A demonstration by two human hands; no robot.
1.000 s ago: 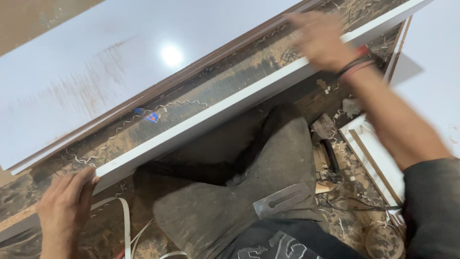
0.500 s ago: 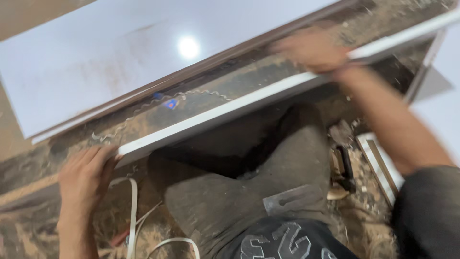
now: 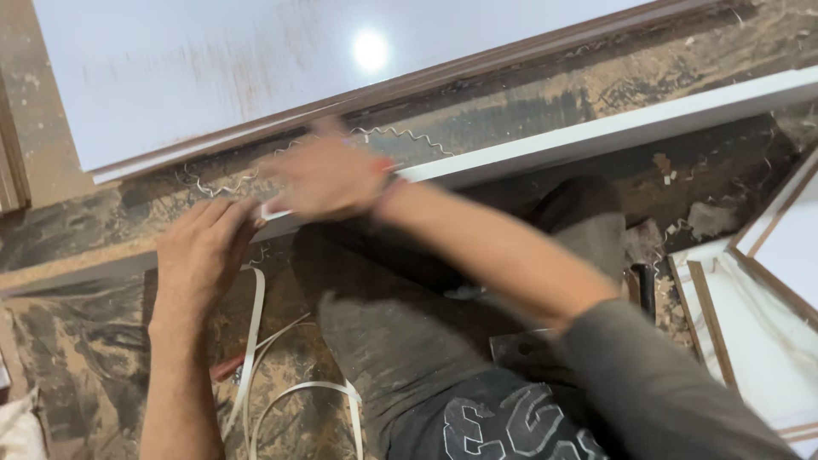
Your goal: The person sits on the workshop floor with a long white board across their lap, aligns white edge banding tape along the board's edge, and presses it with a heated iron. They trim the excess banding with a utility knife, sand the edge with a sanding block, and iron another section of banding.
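dusty floor (image 3: pixel 77 358), white board (image 3: pixel 213 77), shavings (image 3: pixel 400 136)

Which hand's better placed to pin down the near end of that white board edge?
Left. The left hand already rests at the end of the white board edge, fingers on it. The right hand is motion-blurred beside it, so probably less settled.

We find bare board (image 3: pixel 545 111) open beyond the strip (image 3: pixel 613 132); our knee (image 3: pixel 409 290) and stacked panels (image 3: pixel 767 298) crowd the near side.
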